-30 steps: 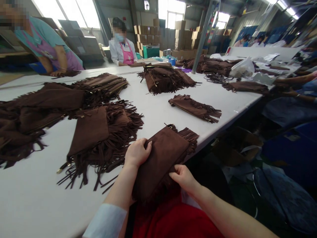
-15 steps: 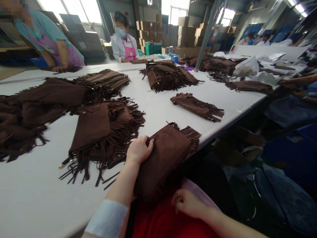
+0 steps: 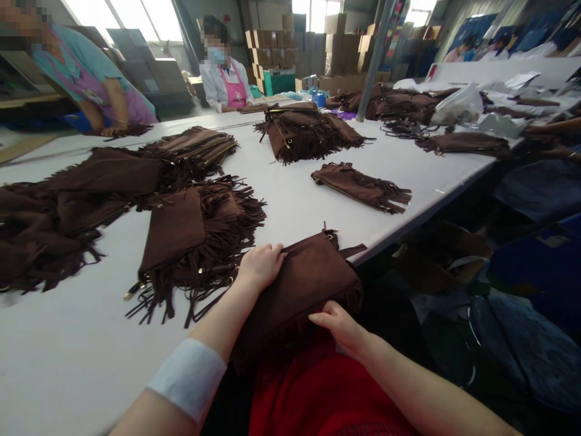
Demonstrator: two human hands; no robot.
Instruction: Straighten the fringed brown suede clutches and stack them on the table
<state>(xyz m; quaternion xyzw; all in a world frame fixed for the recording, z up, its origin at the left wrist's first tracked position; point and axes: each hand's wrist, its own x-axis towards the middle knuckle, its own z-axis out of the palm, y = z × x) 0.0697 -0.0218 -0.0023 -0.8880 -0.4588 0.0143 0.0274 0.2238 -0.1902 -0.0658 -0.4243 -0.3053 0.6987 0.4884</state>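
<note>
A dark brown fringed bag (image 3: 305, 272) lies at the near edge of the white table, partly over my lap. My left hand (image 3: 263, 264) is closed on its upper left edge, with the fingertips folded out of sight. At the bag's near edge my right hand (image 3: 334, 322) is closed, thumb pointing left and curled fingers against the edge. The bag's fringe hangs dark and blurred below. Just left of my left hand, another fringed bag (image 3: 175, 224) lies flat with its strips spread over the table.
More brown bags are piled at the left (image 3: 97, 181) and at the far middle (image 3: 295, 130). A single folded bag (image 3: 358, 184) lies beyond my hands. A metal post (image 3: 370, 79) stands at the far side. Two co-workers (image 3: 227, 79) (image 3: 91, 79) are across the table.
My right hand has risen from my lap to the bag's near edge. The bag has turned and its near side has lifted slightly, with my left hand still on it.
</note>
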